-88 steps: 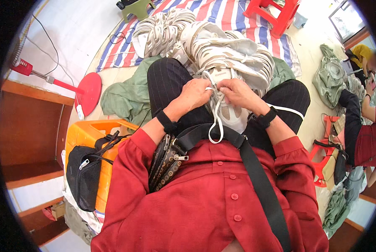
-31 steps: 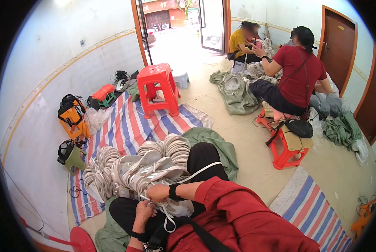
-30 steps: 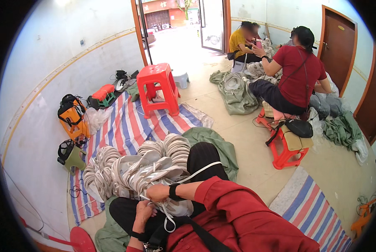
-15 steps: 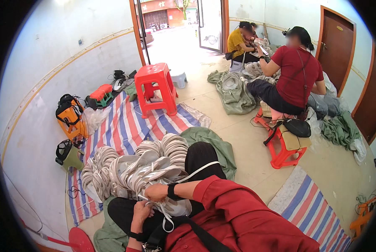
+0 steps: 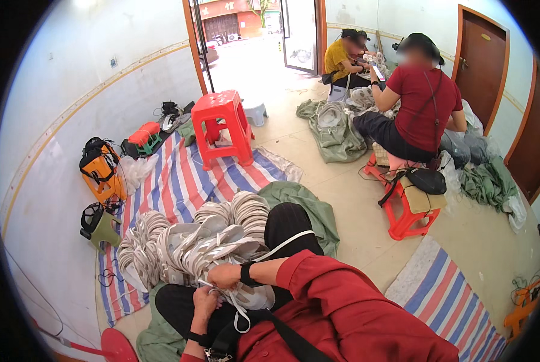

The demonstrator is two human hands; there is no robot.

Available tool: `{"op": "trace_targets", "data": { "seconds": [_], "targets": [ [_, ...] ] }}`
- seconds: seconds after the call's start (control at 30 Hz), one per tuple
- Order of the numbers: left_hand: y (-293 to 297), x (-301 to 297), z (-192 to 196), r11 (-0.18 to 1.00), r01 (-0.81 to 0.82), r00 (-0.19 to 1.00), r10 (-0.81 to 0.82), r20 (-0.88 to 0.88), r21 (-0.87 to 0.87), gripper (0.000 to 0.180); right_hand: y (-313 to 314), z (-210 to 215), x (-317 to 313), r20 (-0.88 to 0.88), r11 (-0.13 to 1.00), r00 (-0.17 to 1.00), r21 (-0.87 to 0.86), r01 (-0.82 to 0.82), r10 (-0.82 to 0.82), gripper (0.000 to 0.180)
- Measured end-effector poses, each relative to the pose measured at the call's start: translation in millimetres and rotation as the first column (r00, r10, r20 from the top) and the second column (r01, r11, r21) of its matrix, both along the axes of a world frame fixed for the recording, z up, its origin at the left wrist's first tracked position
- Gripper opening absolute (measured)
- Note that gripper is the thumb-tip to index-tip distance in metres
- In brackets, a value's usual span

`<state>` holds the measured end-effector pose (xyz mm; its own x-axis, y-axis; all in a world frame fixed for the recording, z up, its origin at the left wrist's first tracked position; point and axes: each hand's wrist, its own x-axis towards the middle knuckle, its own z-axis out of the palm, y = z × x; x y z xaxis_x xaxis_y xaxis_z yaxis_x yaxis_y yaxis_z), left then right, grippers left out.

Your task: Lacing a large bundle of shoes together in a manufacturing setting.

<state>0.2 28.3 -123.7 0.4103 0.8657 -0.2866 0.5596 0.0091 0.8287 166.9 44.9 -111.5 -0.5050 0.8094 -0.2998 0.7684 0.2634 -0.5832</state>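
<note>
In my lap lies a white and light grey shoe upper point(image 5: 259, 298). A white shoelace point(image 5: 241, 323) hangs from it in a loop. My left hand point(image 5: 204, 301) is closed in a pinch on the lace at the upper's left side. Just above it, my right hand point(image 5: 224, 276) is closed on the lacing too, its fingertips partly hidden. Beyond both hands, a pile of stacked shoe uppers point(image 5: 185, 244) leans against my legs. Another white lace point(image 5: 286, 244) lies across my right thigh.
A red stool point(image 5: 224, 123) stands on a striped sheet point(image 5: 161, 184) ahead. At right, a person in a red shirt point(image 5: 424, 105) sits holding a phone; farther back, a person in yellow point(image 5: 337, 60) works. Green sacks point(image 5: 339, 145) lie between. An orange stool point(image 5: 102, 175) is by the left wall.
My hands stay almost in place on the lace. The view has shifted slightly. The person in red has turned the head a little, and the phone's screen shows more.
</note>
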Motion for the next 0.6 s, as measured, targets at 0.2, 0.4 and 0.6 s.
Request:
{"op": "trace_targets", "data": {
  "seconds": [0.2,0.4,0.6],
  "targets": [
    [-1.9,2.4,-2.5,0.997,0.012,0.999,-0.014,0.029,0.075,0.019,-2.0,6.2,5.4,-0.059,0.999,0.998,-0.035,0.027,-0.029,0.011],
    [-7.4,-14.1,-0.1,0.98,0.095,0.994,-0.084,-0.069,0.177,0.021,-9.4,3.5,-16.5,0.02,0.979,0.997,0.188,-0.079,0.077,0.012],
    [5.8,-3.1,-1.2,0.86,0.153,0.979,-0.067,-0.191,0.487,0.032,-3.5,-14.7,2.6,0.064,0.923,0.995,0.375,-0.092,0.073,0.019]
  ]
}}
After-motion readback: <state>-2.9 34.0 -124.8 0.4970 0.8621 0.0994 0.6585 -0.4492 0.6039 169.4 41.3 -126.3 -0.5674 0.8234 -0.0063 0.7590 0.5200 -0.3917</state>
